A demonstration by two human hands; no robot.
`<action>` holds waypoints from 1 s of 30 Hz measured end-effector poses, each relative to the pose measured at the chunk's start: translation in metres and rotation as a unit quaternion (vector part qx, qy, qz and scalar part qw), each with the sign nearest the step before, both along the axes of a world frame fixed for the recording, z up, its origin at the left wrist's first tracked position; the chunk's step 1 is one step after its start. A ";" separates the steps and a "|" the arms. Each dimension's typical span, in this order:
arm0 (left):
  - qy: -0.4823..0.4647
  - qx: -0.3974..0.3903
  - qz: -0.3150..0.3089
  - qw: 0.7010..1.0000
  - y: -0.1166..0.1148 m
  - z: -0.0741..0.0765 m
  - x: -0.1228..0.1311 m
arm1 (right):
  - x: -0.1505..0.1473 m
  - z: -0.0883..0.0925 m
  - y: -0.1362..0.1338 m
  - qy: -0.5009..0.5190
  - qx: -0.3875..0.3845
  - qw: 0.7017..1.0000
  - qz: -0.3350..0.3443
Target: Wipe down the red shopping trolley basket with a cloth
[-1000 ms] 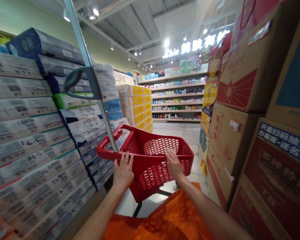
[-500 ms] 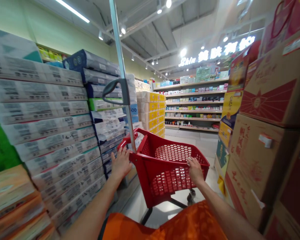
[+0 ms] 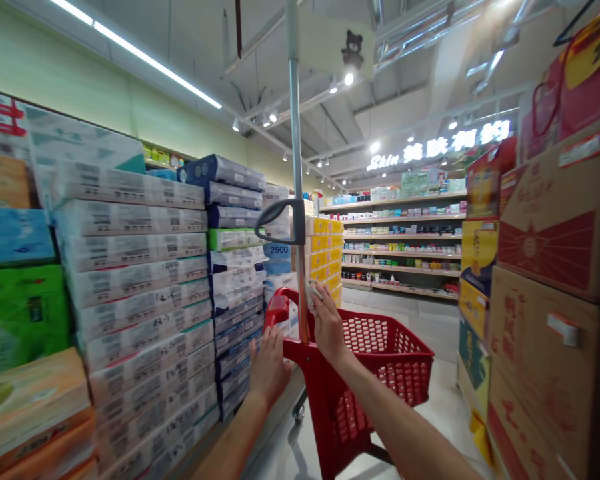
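A red shopping cart (image 3: 325,393) with a perforated basket stands in front of me, and a metal pole (image 3: 296,133) with a grey loop handle (image 3: 280,223) rises from its rear. My left hand (image 3: 270,367) lies at the cart's red handle (image 3: 277,311), fingers stretched out and touching it, thumb apart. Just right of the pole's lower part, my right hand (image 3: 327,323) is closed on a small whitish cloth (image 3: 312,295), pressed to or very near the pole. Whether the cloth is fabric or paper I cannot tell. The fingers hide part of it.
Stacks of white tissue packs (image 3: 145,293) and blue packs (image 3: 237,307) line the left side. Yellow packs (image 3: 325,257) stand beyond the cart. Cardboard boxes (image 3: 545,320) are piled on the right. Shelves of small goods (image 3: 405,243) run across the back under a lit sign.
My right hand has moved from the basket's side rim left to the pole. My view has shifted, so cart and pole appear further right and lower. My left hand stays by the handle.
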State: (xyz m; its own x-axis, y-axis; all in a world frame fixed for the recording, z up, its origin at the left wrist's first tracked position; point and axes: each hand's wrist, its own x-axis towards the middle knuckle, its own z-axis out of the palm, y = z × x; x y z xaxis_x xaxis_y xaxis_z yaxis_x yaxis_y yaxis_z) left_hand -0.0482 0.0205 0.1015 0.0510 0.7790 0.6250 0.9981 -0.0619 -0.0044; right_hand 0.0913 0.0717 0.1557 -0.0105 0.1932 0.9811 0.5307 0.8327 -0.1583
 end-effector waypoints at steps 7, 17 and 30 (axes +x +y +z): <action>0.020 -0.032 -0.026 0.999 -0.003 -0.002 -0.003 | 0.012 0.052 0.012 -0.231 0.105 0.963 -0.088; 0.017 -0.064 -0.017 0.998 -0.003 0.001 0.001 | 0.026 0.015 0.006 -0.365 0.108 0.918 -0.109; 0.017 -0.062 -0.022 0.998 -0.008 0.004 0.004 | 0.031 0.005 0.005 -0.362 0.107 0.922 -0.090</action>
State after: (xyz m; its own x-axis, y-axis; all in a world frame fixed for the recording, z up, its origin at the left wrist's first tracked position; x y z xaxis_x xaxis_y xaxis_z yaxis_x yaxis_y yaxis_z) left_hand -0.0442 0.0127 0.1052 0.1058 0.8468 0.5213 0.9938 -0.1073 -0.0275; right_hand 0.1220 0.0771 0.1608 -0.6639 0.0577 0.7456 0.5651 0.6918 0.4496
